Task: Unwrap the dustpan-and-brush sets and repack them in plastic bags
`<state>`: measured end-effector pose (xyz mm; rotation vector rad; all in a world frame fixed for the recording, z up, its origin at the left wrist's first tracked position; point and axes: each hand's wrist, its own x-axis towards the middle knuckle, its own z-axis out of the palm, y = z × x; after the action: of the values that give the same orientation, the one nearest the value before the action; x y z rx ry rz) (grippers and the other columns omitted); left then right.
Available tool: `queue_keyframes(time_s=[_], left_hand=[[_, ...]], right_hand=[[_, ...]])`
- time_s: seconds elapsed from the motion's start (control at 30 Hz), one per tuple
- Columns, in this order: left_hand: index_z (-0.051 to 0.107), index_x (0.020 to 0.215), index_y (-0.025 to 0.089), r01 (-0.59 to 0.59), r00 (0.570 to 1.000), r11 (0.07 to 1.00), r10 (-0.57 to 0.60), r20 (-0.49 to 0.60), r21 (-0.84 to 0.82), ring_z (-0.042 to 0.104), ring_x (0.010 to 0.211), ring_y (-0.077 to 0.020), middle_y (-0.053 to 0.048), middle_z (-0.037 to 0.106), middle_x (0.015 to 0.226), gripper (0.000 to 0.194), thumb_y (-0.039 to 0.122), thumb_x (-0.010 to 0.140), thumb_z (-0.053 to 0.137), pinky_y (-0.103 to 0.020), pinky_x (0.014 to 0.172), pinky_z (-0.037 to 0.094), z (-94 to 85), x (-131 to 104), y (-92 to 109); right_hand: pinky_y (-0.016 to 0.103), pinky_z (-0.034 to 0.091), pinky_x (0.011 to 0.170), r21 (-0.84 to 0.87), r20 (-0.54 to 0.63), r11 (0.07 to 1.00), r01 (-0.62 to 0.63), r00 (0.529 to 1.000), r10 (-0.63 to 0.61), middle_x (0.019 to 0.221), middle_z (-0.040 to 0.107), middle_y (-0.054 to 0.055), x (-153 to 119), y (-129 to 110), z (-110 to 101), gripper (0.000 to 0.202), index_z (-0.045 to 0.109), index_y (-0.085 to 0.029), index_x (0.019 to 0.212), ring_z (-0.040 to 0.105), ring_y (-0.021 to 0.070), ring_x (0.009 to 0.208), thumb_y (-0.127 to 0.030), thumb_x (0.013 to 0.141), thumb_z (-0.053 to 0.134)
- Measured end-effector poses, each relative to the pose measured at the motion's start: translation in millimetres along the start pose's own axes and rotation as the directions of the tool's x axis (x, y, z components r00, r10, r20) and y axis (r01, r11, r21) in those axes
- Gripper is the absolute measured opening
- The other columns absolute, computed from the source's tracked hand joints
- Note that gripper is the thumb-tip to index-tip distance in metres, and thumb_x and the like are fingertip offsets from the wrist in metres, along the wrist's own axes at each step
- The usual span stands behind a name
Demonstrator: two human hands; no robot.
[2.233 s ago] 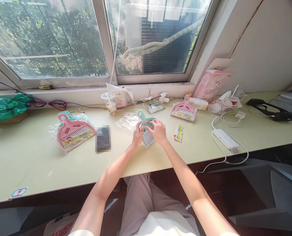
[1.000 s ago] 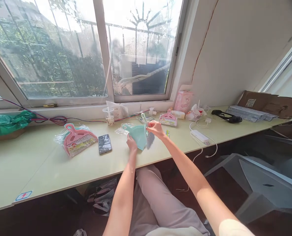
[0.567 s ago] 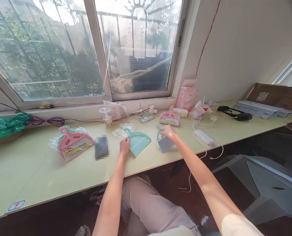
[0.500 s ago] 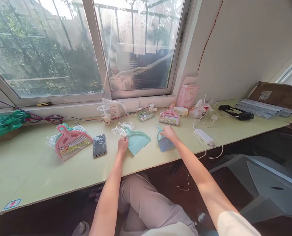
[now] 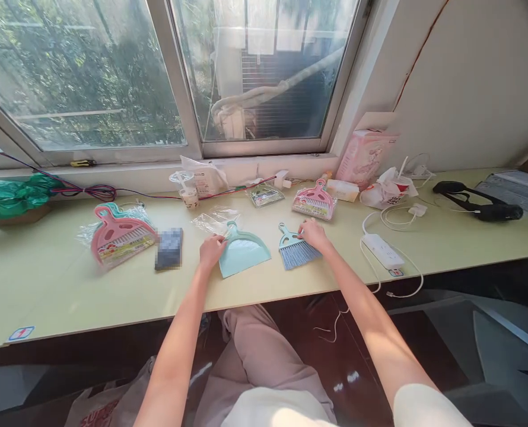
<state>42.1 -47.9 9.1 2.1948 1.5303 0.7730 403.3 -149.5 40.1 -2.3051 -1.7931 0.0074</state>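
A mint-green dustpan [image 5: 245, 256] lies on the table, its handle pointing to the back. My left hand [image 5: 213, 249] pinches its left edge near the base of the handle. To the right rests a small hand brush [image 5: 296, 252] with a mint-green handle and blue-grey bristles turned toward me. My right hand [image 5: 315, 233] is closed on the right end of its head, the fingers bent over the edge. Crumpled clear plastic wrap [image 5: 217, 221] sits behind the dustpan. Between dustpan and brush there is a narrow gap.
Pink packaged dustpan sets [image 5: 122, 237] lie left, beside a phone [image 5: 169, 249]. Another pink set [image 5: 315, 200] is behind the brush. A drink cup [image 5: 188, 193] stands near the window. At right are a power strip [image 5: 382, 251] with white cables and a black strapped device [image 5: 477, 201].
My right hand has shifted from the brush's handle to the right end of its head, uncovering the handle. My left hand stays at the dustpan's edge. The view has shifted slightly.
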Motion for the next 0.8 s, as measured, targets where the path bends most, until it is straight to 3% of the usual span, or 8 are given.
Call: queue_keyframes(time_s=[0.13, 0.23, 0.3, 0.37, 0.5, 0.67, 0.73, 0.8], left_hand=[[0.068, 0.090, 0.019, -0.022, 0.991, 0.954, -0.019, -0.133, -0.300, 0.062, 0.084, -0.0205, -0.006, 0.069, 0.098, 0.025, 0.038, 0.085, 0.053, -0.031, 0.079, 0.045, -3.5, 17, 11], [0.064, 0.092, 0.018, -0.034, 0.991, 0.878, -0.031, -0.129, -0.478, 0.062, 0.088, -0.0211, -0.007, 0.069, 0.093, 0.028, 0.042, 0.083, 0.055, -0.030, 0.079, 0.045, -2.3, 35, 21], [0.063, 0.090, 0.018, -0.023, 0.997, 0.825, -0.021, -0.071, -0.565, 0.061, 0.087, -0.0209, -0.007, 0.068, 0.089, 0.031, 0.047, 0.079, 0.060, -0.030, 0.078, 0.044, 1.0, 43, 26], [0.064, 0.091, 0.017, -0.003, 1.000, 0.748, 0.012, 0.009, -0.663, 0.060, 0.086, -0.0200, -0.006, 0.067, 0.088, 0.038, 0.052, 0.077, 0.062, -0.029, 0.077, 0.044, 5.0, 46, 28], [0.065, 0.084, 0.015, 0.034, 0.988, 0.666, 0.091, 0.126, -0.745, 0.056, 0.078, -0.0189, -0.004, 0.063, 0.080, 0.048, 0.061, 0.079, 0.056, -0.030, 0.073, 0.042, 11.0, 41, 23], [0.068, 0.094, 0.015, -0.003, 0.990, 0.706, 0.101, 0.097, -0.708, 0.057, 0.082, -0.0197, -0.004, 0.065, 0.086, 0.043, 0.052, 0.072, 0.069, -0.030, 0.074, 0.042, 15.7, 33, 21], [0.068, 0.100, 0.016, -0.013, 0.992, 0.679, 0.099, 0.074, -0.734, 0.058, 0.088, -0.0208, -0.006, 0.066, 0.094, 0.043, 0.049, 0.073, 0.070, -0.031, 0.079, 0.043, 17.1, 31, 25], [0.067, 0.102, 0.017, -0.014, 0.990, 0.648, 0.114, 0.079, -0.761, 0.059, 0.093, -0.0211, -0.007, 0.066, 0.100, 0.042, 0.048, 0.074, 0.069, -0.031, 0.082, 0.044, 18.0, 29, 31]], right_hand=[[0.032, 0.043, 0.077, 0.290, -0.122, 0.953, 0.083, 0.991, -0.049, 0.097, 0.069, 0.006, -2, -8, -23, 0.010, 0.070, -0.020, 0.090, 0.061, 0.0200, 0.086, -0.023, 0.082, 0.064], [0.027, 0.043, 0.065, 0.627, -0.075, 0.747, 0.220, 0.972, -0.224, 0.087, 0.071, 0.001, -1, -36, -36, 0.017, 0.070, -0.022, 0.090, 0.058, 0.0137, 0.065, -0.034, 0.078, 0.066], [0.025, 0.043, 0.061, 0.742, -0.086, 0.619, 0.256, 0.953, -0.291, 0.084, 0.071, 0.001, 2, -65, -33, 0.021, 0.070, -0.021, 0.088, 0.058, 0.0132, 0.062, -0.038, 0.076, 0.068], [0.026, 0.043, 0.062, 0.774, -0.116, 0.588, 0.235, 0.965, -0.233, 0.081, 0.072, 0.001, 9, -97, -20, 0.020, 0.071, -0.020, 0.087, 0.059, 0.0139, 0.062, -0.037, 0.076, 0.068], [0.030, 0.045, 0.072, 0.676, -0.241, 0.714, 0.181, 0.970, -0.018, 0.086, 0.072, 0.003, 23, -146, 16, 0.011, 0.069, -0.021, 0.088, 0.060, 0.0165, 0.066, -0.028, 0.083, 0.063], [0.041, 0.043, 0.088, 0.540, -0.403, 0.820, 0.189, 0.914, 0.054, 0.110, 0.066, 0.012, 31, -155, 41, 0.019, 0.068, -0.021, 0.089, 0.056, 0.0280, 0.109, -0.039, 0.085, 0.063], [0.043, 0.042, 0.091, 0.643, -0.367, 0.743, 0.188, 0.927, 0.083, 0.125, 0.060, 0.012, 35, -147, 43, 0.035, 0.066, -0.022, 0.105, 0.054, 0.0284, 0.115, -0.046, 0.079, 0.068], [0.040, 0.046, 0.087, 0.817, -0.191, 0.559, 0.140, 0.981, 0.033, 0.124, 0.062, 0.011, 39, -139, 45, 0.053, 0.061, -0.022, 0.119, 0.059, 0.0257, 0.106, -0.049, 0.075, 0.071]])
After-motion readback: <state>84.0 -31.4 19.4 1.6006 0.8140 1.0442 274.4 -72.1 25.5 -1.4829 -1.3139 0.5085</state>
